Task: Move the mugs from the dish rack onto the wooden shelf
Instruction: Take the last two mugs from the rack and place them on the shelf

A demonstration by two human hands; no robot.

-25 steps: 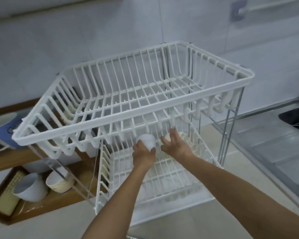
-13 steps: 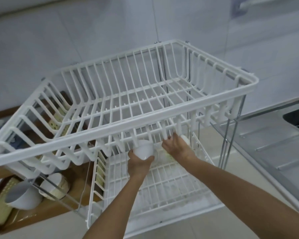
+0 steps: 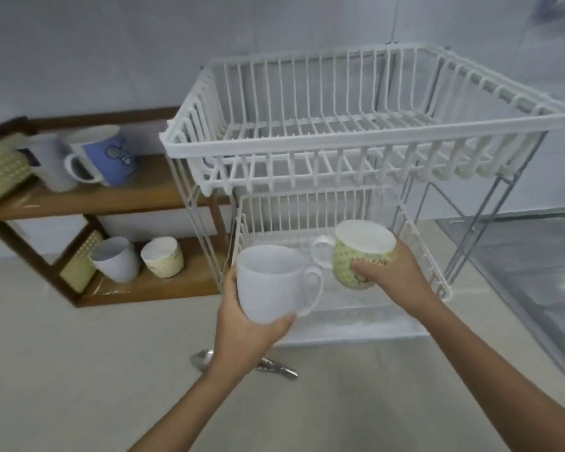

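The left hand (image 3: 245,324) is cupping a plain white ceramic mug (image 3: 271,285), its grip wrapped round the body, while the right hand (image 3: 392,272) is clasping a green-patterned ceramic mug (image 3: 359,256), both just in front of the white wire dish rack's (image 3: 366,151) lower tier. The two mugs' handles are sitting almost touching between the grips, so a knock could chip them. The brown wooden shelf (image 3: 144,197), off beyond the left grip, is already holding mugs, so a crowded landing could topple one.

Soft even daylight, faint shadows; slight motion blur, wide-angle bending at edges.
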